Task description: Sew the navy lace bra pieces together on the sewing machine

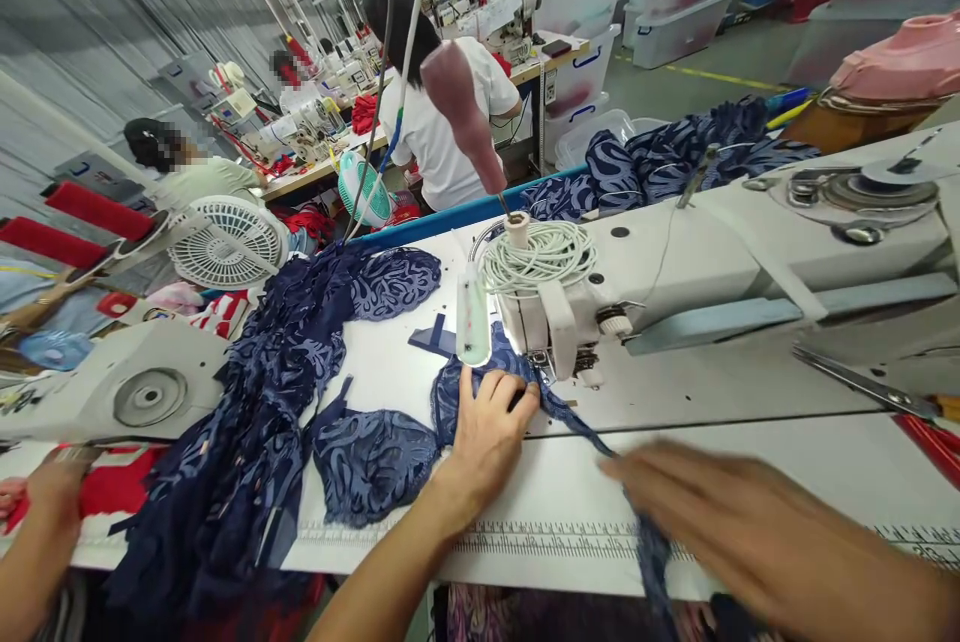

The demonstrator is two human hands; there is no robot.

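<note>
My left hand (487,422) presses with bent fingers on a navy patterned bra cup (448,392), just left of the sewing machine's needle area (559,357). A narrow navy fabric strip (576,417) runs from the needle area toward the right. My right hand (697,507), smeared by motion, has its fingertips closed at this strip, whose loose end hangs over the table's front edge. Another navy lace cup (375,462) lies left of my left hand, joined to the same fabric. The exact grip of the right fingertips is blurred.
A heap of navy garments (277,362) spills over the table's left side. Scissors (862,377) lie on the machine at right. Coiled pale cord (536,257) sits atop the machine head. A co-worker's hand (52,502) is at red fabric (120,482) on the far left.
</note>
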